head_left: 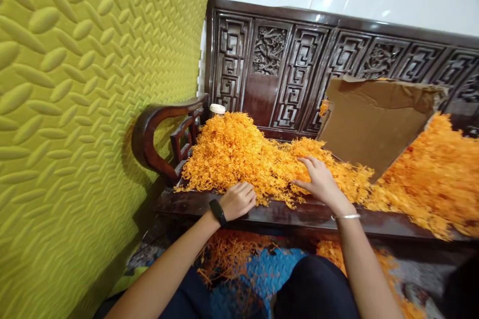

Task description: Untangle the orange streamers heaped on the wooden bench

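A long heap of small, branching orange pieces (239, 149) lies along a dark wooden bench seat (277, 216). What the pieces are made of I cannot tell. My left hand (238, 201), with a black band on its wrist, rests at the front edge of the heap. Its fingers are curled in, and whatever they may hold is hidden. My right hand (320, 182), wearing a silver bangle, reaches over the heap with thumb and fingers apart. Nothing shows between them.
A cardboard sheet (377, 119) stands tilted in the orange pieces, with a larger pile (445, 174) to its right. Behind the left heap is a white-lidded jar (217, 108). A curved armrest (144, 137) meets a yellow padded wall (93, 84). Orange bits lie on a blue mat (275, 269).
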Action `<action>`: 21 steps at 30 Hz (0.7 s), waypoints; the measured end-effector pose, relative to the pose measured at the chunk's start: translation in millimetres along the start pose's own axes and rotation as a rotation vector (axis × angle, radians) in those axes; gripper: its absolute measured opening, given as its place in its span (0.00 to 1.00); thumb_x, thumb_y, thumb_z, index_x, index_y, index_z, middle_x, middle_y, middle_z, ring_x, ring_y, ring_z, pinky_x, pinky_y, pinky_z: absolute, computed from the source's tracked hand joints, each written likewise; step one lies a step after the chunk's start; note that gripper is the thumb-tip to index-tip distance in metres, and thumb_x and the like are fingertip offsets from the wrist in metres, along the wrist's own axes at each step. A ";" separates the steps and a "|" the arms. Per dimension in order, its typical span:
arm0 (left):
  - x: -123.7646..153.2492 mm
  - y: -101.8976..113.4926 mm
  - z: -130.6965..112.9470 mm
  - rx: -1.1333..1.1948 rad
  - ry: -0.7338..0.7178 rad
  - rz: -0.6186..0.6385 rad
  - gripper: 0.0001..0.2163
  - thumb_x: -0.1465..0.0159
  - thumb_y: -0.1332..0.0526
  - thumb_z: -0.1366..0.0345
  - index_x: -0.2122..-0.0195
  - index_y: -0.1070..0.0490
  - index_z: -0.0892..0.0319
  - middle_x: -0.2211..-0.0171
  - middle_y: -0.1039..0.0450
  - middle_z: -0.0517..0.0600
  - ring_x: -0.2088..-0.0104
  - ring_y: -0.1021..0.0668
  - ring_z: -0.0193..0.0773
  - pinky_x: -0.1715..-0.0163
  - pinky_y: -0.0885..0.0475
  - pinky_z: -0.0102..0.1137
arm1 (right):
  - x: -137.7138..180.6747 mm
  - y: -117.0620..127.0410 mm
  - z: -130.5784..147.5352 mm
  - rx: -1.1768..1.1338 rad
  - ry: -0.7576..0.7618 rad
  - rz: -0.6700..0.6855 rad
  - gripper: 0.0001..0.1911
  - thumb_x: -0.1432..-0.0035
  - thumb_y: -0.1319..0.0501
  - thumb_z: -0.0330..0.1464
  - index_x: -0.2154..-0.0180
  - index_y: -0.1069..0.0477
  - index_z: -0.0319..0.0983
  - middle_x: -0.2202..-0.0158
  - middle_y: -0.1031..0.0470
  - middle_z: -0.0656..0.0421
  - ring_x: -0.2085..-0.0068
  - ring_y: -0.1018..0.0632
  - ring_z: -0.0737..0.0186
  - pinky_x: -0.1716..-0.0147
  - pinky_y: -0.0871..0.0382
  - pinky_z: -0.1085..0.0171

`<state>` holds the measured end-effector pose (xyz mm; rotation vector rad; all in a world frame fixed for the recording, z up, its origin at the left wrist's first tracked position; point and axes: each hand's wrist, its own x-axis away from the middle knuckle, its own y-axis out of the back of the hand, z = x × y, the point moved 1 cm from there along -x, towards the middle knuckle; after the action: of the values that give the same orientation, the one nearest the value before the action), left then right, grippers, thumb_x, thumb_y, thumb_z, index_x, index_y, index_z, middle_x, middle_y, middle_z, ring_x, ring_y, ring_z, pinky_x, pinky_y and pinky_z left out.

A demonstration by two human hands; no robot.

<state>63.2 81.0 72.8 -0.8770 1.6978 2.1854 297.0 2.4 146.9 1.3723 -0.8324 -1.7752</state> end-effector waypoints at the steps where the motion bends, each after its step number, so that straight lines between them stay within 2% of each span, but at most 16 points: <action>1: -1.0 -0.4 -2.4 0.007 -0.012 -0.006 0.13 0.34 0.53 0.68 0.71 0.32 0.61 0.68 0.28 0.52 0.65 0.27 0.38 0.65 0.33 0.32 | 0.9 -1.6 -16.9 0.067 -0.064 0.015 0.28 0.53 0.36 0.40 0.51 0.32 0.34 0.50 0.32 0.41 0.49 0.31 0.41 0.56 0.36 0.51; 3: -3.0 -1.5 -8.6 0.026 -0.046 -0.010 0.12 0.35 0.52 0.69 0.71 0.31 0.61 0.69 0.28 0.52 0.66 0.27 0.38 0.66 0.33 0.32 | 1.2 -5.9 -41.0 0.085 -0.089 0.078 0.23 0.51 0.37 0.36 0.53 0.31 0.36 0.56 0.28 0.45 0.56 0.26 0.48 0.60 0.35 0.56; 6: -7.5 -2.9 -19.3 0.057 -0.095 -0.015 0.11 0.35 0.51 0.69 0.71 0.32 0.61 0.70 0.29 0.51 0.66 0.27 0.39 0.67 0.33 0.33 | -8.7 -2.0 -59.1 0.079 -0.121 0.064 0.11 0.46 0.43 0.34 0.63 0.27 0.36 0.67 0.26 0.51 0.66 0.26 0.57 0.66 0.35 0.62; 9: -13.2 -4.9 -27.8 0.065 -0.114 -0.018 0.11 0.35 0.51 0.69 0.72 0.33 0.61 0.70 0.29 0.51 0.67 0.27 0.39 0.67 0.32 0.33 | -30.8 14.1 -68.0 0.061 -0.147 0.023 0.11 0.45 0.45 0.34 0.71 0.28 0.34 0.75 0.27 0.54 0.73 0.28 0.62 0.70 0.38 0.65; 11: -15.9 -7.4 -31.4 0.066 -0.118 -0.010 0.11 0.35 0.51 0.69 0.72 0.33 0.61 0.69 0.29 0.52 0.66 0.27 0.39 0.66 0.32 0.34 | -46.4 25.9 -72.1 0.033 -0.141 0.019 0.09 0.46 0.44 0.32 0.73 0.29 0.34 0.78 0.29 0.56 0.76 0.30 0.64 0.73 0.40 0.66; 14: -15.9 -12.4 -34.8 0.070 -0.133 -0.006 0.09 0.36 0.50 0.70 0.71 0.33 0.61 0.67 0.28 0.53 0.65 0.26 0.40 0.65 0.31 0.34 | -65.0 40.8 -74.8 -0.003 -0.112 -0.017 0.06 0.47 0.44 0.30 0.72 0.31 0.35 0.78 0.30 0.58 0.76 0.32 0.65 0.73 0.40 0.67; 17: -13.4 -15.7 -38.0 0.076 -0.136 -0.011 0.08 0.37 0.49 0.70 0.70 0.33 0.60 0.66 0.28 0.53 0.64 0.25 0.39 0.64 0.30 0.34 | -79.2 53.7 -73.5 -0.014 -0.082 -0.119 0.05 0.46 0.47 0.29 0.70 0.33 0.36 0.73 0.28 0.54 0.71 0.31 0.63 0.69 0.39 0.65; 19: -15.2 -15.5 -40.3 0.119 -0.087 -0.045 0.07 0.37 0.49 0.69 0.64 0.32 0.60 0.63 0.27 0.54 0.62 0.25 0.40 0.60 0.30 0.36 | -87.8 61.4 -71.9 -0.015 -0.066 -0.175 0.05 0.46 0.47 0.28 0.69 0.34 0.36 0.69 0.29 0.52 0.68 0.30 0.60 0.65 0.39 0.63; 21: -24.4 -13.4 -41.8 0.220 0.039 -0.120 0.11 0.38 0.47 0.67 0.54 0.35 0.60 0.57 0.28 0.55 0.56 0.26 0.42 0.54 0.32 0.38 | -94.6 67.1 -70.0 -0.025 -0.046 -0.180 0.03 0.47 0.46 0.28 0.71 0.35 0.37 0.69 0.29 0.52 0.67 0.30 0.59 0.64 0.40 0.62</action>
<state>102.5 49.8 70.4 -0.9410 1.8114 1.8740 391.3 43.7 234.9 1.4321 -0.7272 -1.9539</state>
